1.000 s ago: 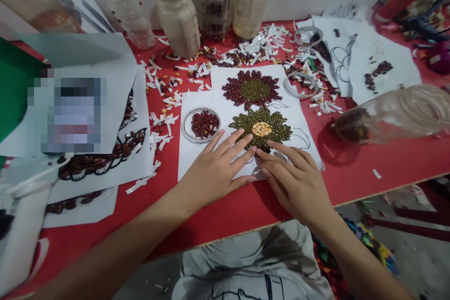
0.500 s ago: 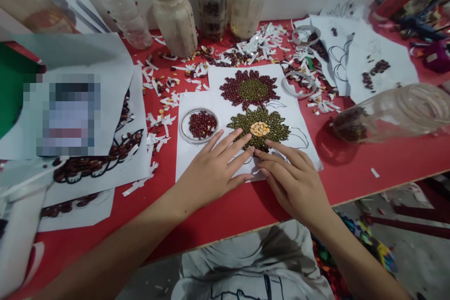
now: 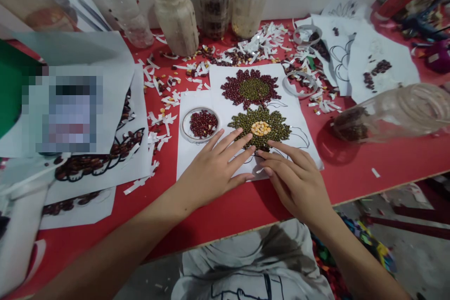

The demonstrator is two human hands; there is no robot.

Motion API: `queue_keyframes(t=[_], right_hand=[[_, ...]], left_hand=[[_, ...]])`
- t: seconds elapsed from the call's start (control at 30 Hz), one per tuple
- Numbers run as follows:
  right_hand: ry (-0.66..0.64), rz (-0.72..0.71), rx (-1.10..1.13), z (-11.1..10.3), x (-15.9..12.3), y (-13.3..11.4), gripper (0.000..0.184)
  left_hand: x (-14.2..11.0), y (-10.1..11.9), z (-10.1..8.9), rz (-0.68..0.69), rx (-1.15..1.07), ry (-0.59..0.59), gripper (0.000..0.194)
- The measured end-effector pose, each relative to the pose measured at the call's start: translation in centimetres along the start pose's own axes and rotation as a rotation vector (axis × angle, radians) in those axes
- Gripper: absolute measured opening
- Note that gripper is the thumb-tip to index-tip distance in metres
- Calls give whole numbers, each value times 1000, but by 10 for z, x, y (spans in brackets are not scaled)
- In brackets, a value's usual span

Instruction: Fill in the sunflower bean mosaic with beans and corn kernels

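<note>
A white sheet (image 3: 225,103) lies on the red table (image 3: 386,164) with two flowers made of glued seeds. The far flower (image 3: 250,88) is dark red with a green centre. The near flower (image 3: 260,127) is green with a yellow corn centre. My left hand (image 3: 214,168) lies flat on the sheet, fingers stretched out, tips touching the green flower's lower left edge. My right hand (image 3: 295,178) rests flat beside it, fingers extended toward the flower's lower edge. Neither hand holds anything. A small round dish of red beans (image 3: 201,124) sits just left of the green flower.
Three glass jars (image 3: 214,2) stand at the back wall. A jar (image 3: 390,112) lies on its side at the right. White paper scraps (image 3: 260,44) and loose seeds litter the back. Other bean drawings (image 3: 105,159) lie at the left, more sheets (image 3: 372,56) at the right.
Both hands stay flat on the sheet at the green flower; only a slight shift of the view.
</note>
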State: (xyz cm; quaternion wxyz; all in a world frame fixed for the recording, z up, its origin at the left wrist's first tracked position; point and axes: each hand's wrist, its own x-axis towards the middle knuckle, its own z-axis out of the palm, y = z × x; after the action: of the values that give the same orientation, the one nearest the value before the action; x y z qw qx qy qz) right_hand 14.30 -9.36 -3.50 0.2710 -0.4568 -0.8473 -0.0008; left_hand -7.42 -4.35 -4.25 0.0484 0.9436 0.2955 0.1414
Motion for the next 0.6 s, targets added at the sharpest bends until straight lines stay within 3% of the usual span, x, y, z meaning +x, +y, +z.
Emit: queue_keyframes(t=[0.6], right_hand=[[-38,0,-33,1,1,-1,9]], left_hand=[[1,0,-2,17,-8,13,51]])
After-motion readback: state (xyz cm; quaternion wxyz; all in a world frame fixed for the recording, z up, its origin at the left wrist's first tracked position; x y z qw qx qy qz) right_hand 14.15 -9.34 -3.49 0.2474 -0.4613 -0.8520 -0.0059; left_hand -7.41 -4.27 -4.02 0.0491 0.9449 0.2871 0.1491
